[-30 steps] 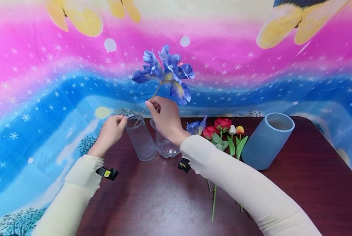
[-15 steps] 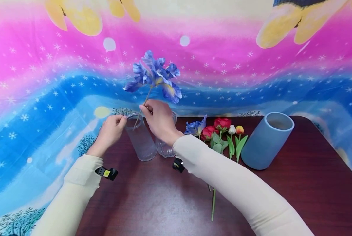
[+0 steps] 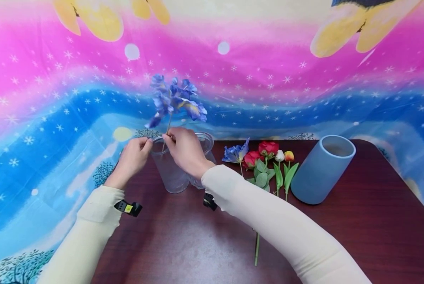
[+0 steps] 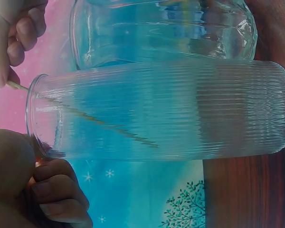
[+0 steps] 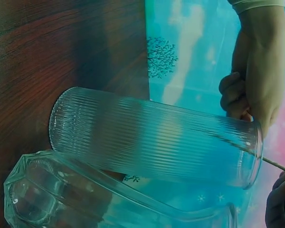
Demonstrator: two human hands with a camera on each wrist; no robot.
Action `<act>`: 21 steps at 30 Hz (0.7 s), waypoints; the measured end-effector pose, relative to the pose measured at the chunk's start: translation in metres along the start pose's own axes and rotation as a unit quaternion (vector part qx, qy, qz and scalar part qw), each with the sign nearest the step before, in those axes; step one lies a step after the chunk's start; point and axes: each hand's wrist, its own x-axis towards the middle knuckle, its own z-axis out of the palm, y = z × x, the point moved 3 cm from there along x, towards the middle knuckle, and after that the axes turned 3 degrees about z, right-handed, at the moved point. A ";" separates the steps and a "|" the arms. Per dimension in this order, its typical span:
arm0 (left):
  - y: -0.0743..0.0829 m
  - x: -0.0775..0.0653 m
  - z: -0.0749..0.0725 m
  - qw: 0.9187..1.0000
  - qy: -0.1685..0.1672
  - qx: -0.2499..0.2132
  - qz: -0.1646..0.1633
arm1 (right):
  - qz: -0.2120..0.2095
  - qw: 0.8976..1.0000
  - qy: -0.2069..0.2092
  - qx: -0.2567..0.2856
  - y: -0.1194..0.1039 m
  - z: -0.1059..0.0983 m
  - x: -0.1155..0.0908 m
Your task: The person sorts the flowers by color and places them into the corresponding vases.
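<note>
My left hand [image 3: 131, 161] pinches the rim of a clear ribbed glass vase [image 3: 174, 177] that stands on the table. Between thumb and fingers, my right hand [image 3: 186, 153] holds a blue-purple artificial iris [image 3: 176, 98] by its stem, just above the vase mouth. The bloom stands over the hand, tilted slightly. In the left wrist view the thin stem [image 4: 97, 121] slants down inside the ribbed vase, its lower end about midway along the glass. The right wrist view shows the same vase [image 5: 147, 137] with the stem passing over its rim.
A second clear glass vase [image 3: 205, 142] with a faceted base stands close right of the ribbed one, partly behind my right hand. Farther right lie another iris [image 3: 236, 153], red roses [image 3: 268, 148], a white tulip [image 3: 279, 156] and an orange-yellow tulip [image 3: 288, 156], beside a blue-grey vase [image 3: 320, 173].
My right hand has moved left and down with the iris, and its stem has gone deeper into the ribbed vase. My left hand has stayed at the rim.
</note>
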 end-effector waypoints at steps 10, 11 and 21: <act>0.000 -0.001 -0.001 1.000 -0.009 -0.007 -0.007 | 0.006 0.999 -0.014 -0.032 0.001 0.011 0.000; 0.000 -0.001 -0.001 1.000 -0.009 -0.007 -0.006 | 0.012 0.999 -0.019 -0.037 0.002 0.012 0.001; -0.001 0.000 0.001 1.000 -0.003 -0.003 0.001 | 0.082 0.990 -0.066 -0.098 0.004 0.021 0.001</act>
